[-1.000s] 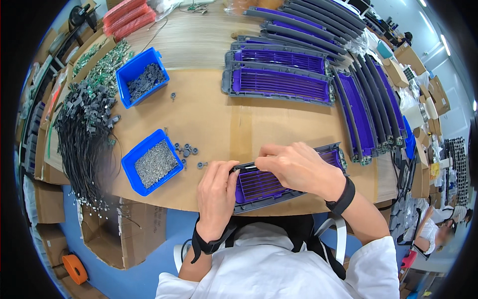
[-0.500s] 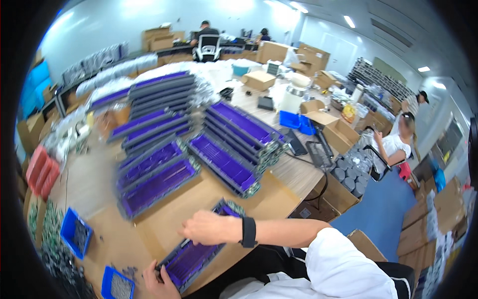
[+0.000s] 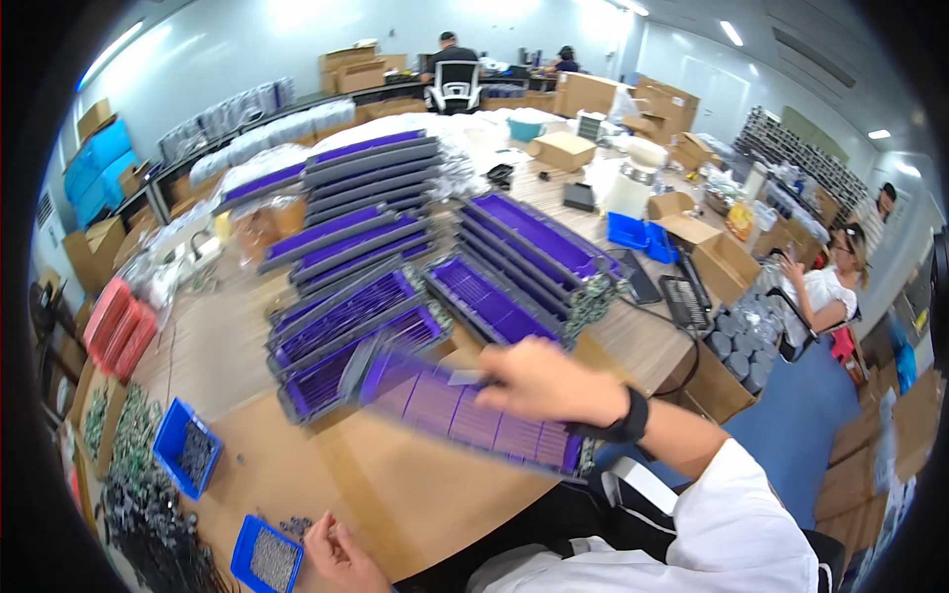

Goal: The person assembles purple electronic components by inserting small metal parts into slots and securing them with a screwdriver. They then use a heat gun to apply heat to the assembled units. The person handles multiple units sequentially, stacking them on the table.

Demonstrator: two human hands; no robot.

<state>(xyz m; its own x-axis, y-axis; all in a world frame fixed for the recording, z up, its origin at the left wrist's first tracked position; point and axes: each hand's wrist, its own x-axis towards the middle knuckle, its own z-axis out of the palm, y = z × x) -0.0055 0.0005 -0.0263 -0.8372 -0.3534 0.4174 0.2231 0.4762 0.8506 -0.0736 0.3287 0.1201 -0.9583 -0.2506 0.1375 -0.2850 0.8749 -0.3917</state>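
Note:
My right hand [image 3: 544, 381] grips a long slatted housing [image 3: 445, 405], purple inside with grey edges, by its upper long side. It is lifted and tilted above the brown board [image 3: 287, 450], its left end blurred by motion. That left end comes close to the stacked purple and grey housings [image 3: 341, 346]; whether they touch I cannot tell. Near the front edge, my left hand [image 3: 341, 553] is empty with fingers loosely apart, beside a blue bin [image 3: 244, 550] of small metal parts. Some loose dark bits [image 3: 295, 526] lie between them.
Another blue bin [image 3: 203, 435] holds dark pieces. More housings [image 3: 534, 247] are stacked ahead. Red parts [image 3: 119, 326] and green pieces [image 3: 129, 425] lie at the left. At the right are a box of grey cylinders [image 3: 736, 346] and a seated person [image 3: 825, 287].
My right hand has raised the housing off the board and swung it up and right. My left hand has let go of its near end. The view has shifted a little.

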